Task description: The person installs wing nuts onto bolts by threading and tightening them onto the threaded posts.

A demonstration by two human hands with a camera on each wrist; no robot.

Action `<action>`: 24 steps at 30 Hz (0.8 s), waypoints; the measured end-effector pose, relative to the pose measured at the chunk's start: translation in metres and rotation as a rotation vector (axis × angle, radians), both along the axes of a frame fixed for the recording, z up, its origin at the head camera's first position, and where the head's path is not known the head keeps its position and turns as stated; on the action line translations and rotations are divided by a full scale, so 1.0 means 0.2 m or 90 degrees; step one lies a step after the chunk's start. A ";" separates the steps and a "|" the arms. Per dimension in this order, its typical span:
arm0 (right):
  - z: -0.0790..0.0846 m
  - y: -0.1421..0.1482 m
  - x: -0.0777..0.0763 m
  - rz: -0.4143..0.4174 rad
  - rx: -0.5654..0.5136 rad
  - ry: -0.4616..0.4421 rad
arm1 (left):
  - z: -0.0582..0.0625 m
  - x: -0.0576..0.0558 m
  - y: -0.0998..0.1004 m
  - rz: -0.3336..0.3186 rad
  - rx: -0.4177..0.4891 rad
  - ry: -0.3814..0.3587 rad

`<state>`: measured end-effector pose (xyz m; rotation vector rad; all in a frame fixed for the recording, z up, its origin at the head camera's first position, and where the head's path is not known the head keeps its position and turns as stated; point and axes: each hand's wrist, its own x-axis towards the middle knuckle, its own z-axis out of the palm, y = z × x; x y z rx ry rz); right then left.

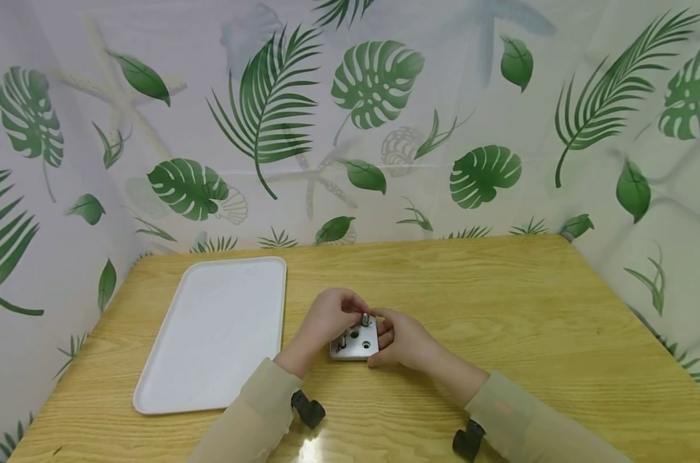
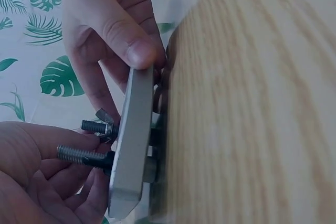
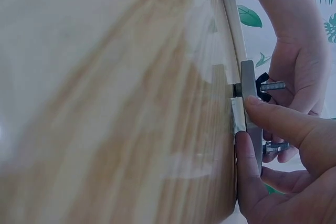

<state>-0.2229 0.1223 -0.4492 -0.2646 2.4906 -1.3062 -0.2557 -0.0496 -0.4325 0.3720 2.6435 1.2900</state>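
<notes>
A square metal plate (image 1: pixel 358 351) with round holes stands slightly off the table on bolt heads beneath it. Two threaded bolts rise through it: one bolt (image 2: pixel 79 155) carries a black wing nut (image 3: pixel 263 86), the far bolt (image 1: pixel 365 318) a silvery wing nut (image 2: pixel 106 124). My left hand (image 1: pixel 331 314) reaches over the plate's far left side and pinches the silvery wing nut between thumb and fingers. With the thumb on one face and fingers under the other, my right hand (image 1: pixel 406 339) grips the plate's right edge. The left fingertips are partly hidden in the head view.
A white rectangular tray (image 1: pixel 211 334) lies on the wooden table (image 1: pixel 471 289), left of the plate. A leaf-printed cloth (image 1: pixel 379 128) hangs behind and at both sides. Black wrist cameras sit on both sleeves.
</notes>
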 end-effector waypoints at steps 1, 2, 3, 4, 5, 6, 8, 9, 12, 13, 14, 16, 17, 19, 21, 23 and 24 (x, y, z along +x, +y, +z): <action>0.00 0.00 0.00 0.001 -0.003 0.000 | 0.00 0.00 0.00 -0.001 0.000 0.002; 0.00 0.00 0.00 0.003 -0.004 0.000 | 0.00 -0.01 0.00 -0.001 0.000 0.005; 0.00 0.00 0.00 0.005 -0.006 0.000 | -0.01 -0.01 0.00 -0.001 -0.003 0.007; 0.00 0.00 0.00 0.007 -0.008 0.000 | -0.01 -0.01 0.00 -0.001 -0.005 0.009; 0.00 0.00 0.00 0.009 -0.008 0.000 | -0.01 -0.01 0.01 -0.001 -0.006 0.010; 0.01 0.00 0.00 0.009 -0.008 0.000 | -0.02 -0.01 0.01 0.001 -0.008 0.011; 0.01 0.00 0.00 0.010 -0.005 0.000 | -0.02 -0.02 0.01 0.011 -0.013 0.019; 0.01 0.00 0.00 0.009 -0.004 -0.001 | -0.02 -0.01 0.01 0.018 -0.017 0.023; 0.02 0.00 0.00 0.009 0.003 -0.003 | -0.01 -0.01 0.00 0.035 -0.023 0.036; 0.02 0.00 0.00 0.009 0.005 -0.003 | -0.01 0.00 0.00 0.037 -0.030 0.040; 0.02 0.00 0.00 0.009 0.005 -0.004 | 0.00 0.00 0.00 0.035 -0.036 0.043; 0.02 0.00 0.00 0.007 0.008 -0.007 | 0.00 0.01 0.00 0.021 -0.043 0.038; 0.02 0.00 0.00 0.007 0.009 -0.008 | 0.01 0.01 0.01 0.013 -0.046 0.035; 0.02 0.00 0.00 0.009 0.009 -0.009 | 0.01 0.01 0.01 -0.002 -0.049 0.027; 0.02 0.01 0.00 0.013 0.009 -0.009 | 0.00 0.01 0.02 -0.012 -0.043 0.020; 0.02 0.01 0.00 0.016 0.006 -0.009 | 0.00 0.01 0.03 -0.014 -0.040 0.019; 0.02 0.01 0.00 0.015 0.005 -0.010 | 0.00 0.01 0.03 -0.014 -0.040 0.019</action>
